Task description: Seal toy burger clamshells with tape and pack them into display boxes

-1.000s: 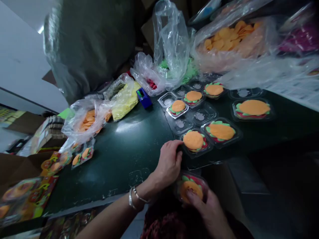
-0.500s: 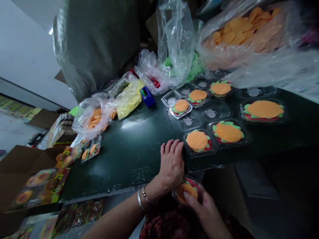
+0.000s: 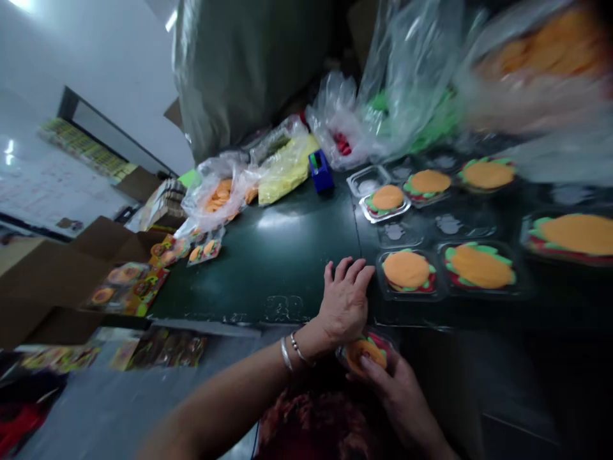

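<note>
My left hand, with two bracelets at the wrist, reaches over the table's front edge with its fingers spread. Below it, my right hand grips a toy burger in a clear plastic case, thumb on the orange bun. My left wrist is close above that case; whether they touch I cannot tell. Right of my left fingers stand open clear cases with a toy burger and a second toy burger. Behind them are smaller toy burgers, one in a bright-edged case, and a large one sits far right.
Plastic bags of orange pieces, yellow sheets, red pieces and green pieces line the back of the dark green table. A blue tape dispenser stands before them. Packed toys and a cardboard box are left.
The view has swung left, so the table's contents appear shifted right. My left hand is still spread, and my right hand keeps its hold on the cased toy burger.
</note>
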The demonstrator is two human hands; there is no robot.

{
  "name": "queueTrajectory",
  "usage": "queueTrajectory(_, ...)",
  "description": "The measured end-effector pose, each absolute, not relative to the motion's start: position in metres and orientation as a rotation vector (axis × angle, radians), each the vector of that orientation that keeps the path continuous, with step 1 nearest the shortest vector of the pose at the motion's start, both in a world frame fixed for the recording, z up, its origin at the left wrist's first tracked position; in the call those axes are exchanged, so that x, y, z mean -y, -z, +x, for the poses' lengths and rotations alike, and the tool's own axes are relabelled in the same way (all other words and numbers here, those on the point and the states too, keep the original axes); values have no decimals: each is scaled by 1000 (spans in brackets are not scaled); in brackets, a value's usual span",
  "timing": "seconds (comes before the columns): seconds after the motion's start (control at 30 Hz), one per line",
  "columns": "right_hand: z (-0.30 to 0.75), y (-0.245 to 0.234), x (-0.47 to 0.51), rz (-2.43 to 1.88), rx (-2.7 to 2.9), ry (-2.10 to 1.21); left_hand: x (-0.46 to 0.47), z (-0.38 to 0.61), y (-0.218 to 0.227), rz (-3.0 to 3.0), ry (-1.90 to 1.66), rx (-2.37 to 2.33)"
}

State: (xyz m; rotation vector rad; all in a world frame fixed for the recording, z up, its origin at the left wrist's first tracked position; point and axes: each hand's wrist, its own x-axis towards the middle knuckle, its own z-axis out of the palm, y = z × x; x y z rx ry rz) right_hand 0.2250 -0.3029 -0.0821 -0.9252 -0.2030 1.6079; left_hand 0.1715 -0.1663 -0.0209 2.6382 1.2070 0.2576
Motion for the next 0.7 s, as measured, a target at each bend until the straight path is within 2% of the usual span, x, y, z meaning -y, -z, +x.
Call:
queueTrajectory(0.27,207,72,311,-877,391,-1380,170,134,-4,2266,-724,-1110)
queueTrajectory(0.47,185,49,318,-1002,563,-1280,206,65,-32,1572,-429,-930)
queueTrajectory(0.7,167,44,319,-1121,513,-1274,215,44,-25,1409,-554,-863)
